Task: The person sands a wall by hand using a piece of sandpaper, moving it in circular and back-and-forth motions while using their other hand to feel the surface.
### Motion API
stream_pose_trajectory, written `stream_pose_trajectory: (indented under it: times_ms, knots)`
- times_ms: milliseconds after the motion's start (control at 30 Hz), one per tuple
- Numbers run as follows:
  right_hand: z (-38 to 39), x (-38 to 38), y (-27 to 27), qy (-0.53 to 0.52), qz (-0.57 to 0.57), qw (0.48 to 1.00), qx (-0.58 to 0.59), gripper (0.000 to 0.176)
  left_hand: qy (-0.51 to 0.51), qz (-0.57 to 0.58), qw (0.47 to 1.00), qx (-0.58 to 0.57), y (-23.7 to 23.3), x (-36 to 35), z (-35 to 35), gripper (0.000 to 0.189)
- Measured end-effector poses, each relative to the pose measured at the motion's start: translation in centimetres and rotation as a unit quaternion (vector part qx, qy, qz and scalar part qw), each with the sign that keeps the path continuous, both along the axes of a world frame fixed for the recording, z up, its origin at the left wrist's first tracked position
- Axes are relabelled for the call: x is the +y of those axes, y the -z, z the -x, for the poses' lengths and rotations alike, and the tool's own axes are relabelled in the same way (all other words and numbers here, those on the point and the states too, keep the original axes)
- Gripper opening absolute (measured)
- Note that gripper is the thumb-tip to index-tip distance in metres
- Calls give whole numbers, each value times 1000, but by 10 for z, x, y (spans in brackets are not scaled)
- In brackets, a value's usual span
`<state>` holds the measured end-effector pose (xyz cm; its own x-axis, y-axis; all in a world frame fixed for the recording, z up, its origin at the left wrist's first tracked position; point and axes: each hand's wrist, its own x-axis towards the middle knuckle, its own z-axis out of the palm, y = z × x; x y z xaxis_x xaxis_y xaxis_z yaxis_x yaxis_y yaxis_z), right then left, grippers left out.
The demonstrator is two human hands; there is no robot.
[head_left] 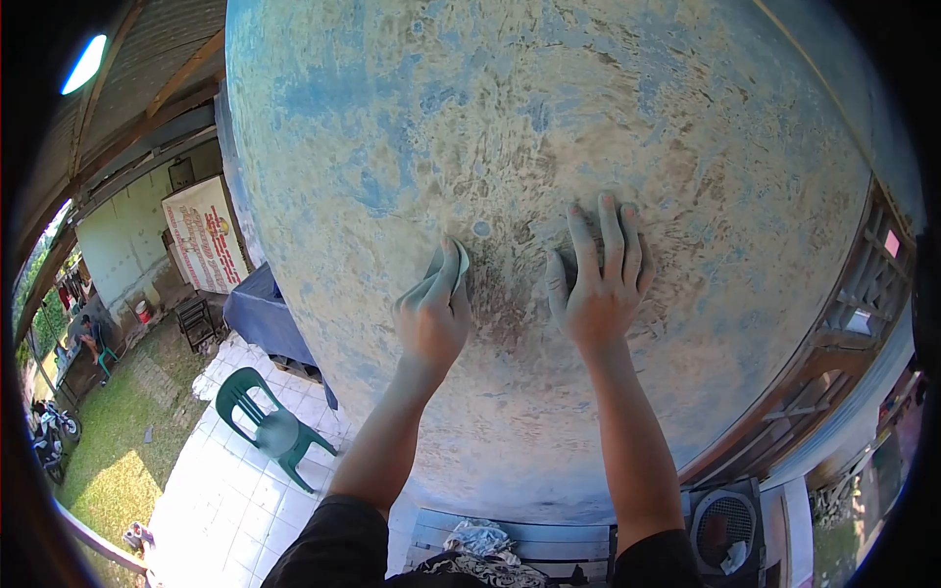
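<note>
A large wall [510, 127] with worn, patchy blue and beige paint fills the middle of the view. My left hand [433, 309] is pressed against it, fingers together around a thin, pale, folded sheet that looks like sandpaper [464, 257]. Most of that sheet is hidden under the fingers. To the right, my right hand [601, 284] lies flat on the wall with its fingers spread and holds nothing. Grey dust coats both hands. Between them the wall has a dark, rough patch [505, 299].
On the white tiled floor at left stands a green plastic chair [270, 423]. Behind it is a table under a dark blue cover [257, 309]. Below me are a wooden bench [431, 529] with cloth and a fan [723, 529]. A person [91, 338] sits far left.
</note>
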<state>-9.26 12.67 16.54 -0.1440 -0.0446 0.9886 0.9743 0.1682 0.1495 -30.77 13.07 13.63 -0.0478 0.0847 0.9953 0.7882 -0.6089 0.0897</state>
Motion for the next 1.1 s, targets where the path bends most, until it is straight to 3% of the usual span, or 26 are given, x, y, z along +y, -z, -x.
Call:
stream_pose_trajectory:
  times_ms: [67, 233, 333, 400, 467, 567, 667, 767, 867, 900, 967, 1100]
  knots:
    - [1, -2, -1, 4, 9, 1000, 1, 47, -12, 42, 999, 2, -19, -3, -5, 46]
    - [3, -2, 4, 12, 10, 1000, 9, 48, 17, 19, 1000, -2, -53, 4, -10, 47]
    - [3, -2, 9, 15, 10, 1000, 25, 48, 15, -27, 1000, 0, -15, 4, 1, 50]
    - [2, -3, 12, 14, 12, 1000, 22, 48, 11, -28, 999, 21, 25, 4, 7, 53]
    - [2, -3, 11, 14, 9, 1000, 22, 49, 11, 2, 999, 53, 36, 10, 14, 59]
    - [2, -4, 12, 18, 18, 1000, 18, 49, 17, 18, 999, 48, -16, -1, 5, 44]
    - [4, -5, 13, 21, 19, 999, 20, 50, 7, 50, 998, 24, -63, -4, 0, 44]
    - [4, -4, 14, 19, 20, 999, 19, 50, 36, 27, 999, 10, -48, -1, 0, 46]
    - [1, -6, 18, 18, 18, 1000, 15, 49, 15, -53, 997, 49, 19, 13, 12, 56]
    - [2, -4, 16, 15, 14, 1000, 13, 48, 15, -59, 997, 52, 22, 10, 14, 56]
    - [1, -2, 13, 17, 11, 1000, 14, 48, 15, 40, 997, 71, 26, 6, 19, 49]
    - [2, -5, 17, 24, 21, 999, 13, 47, 21, -15, 997, 74, -43, 7, 10, 49]
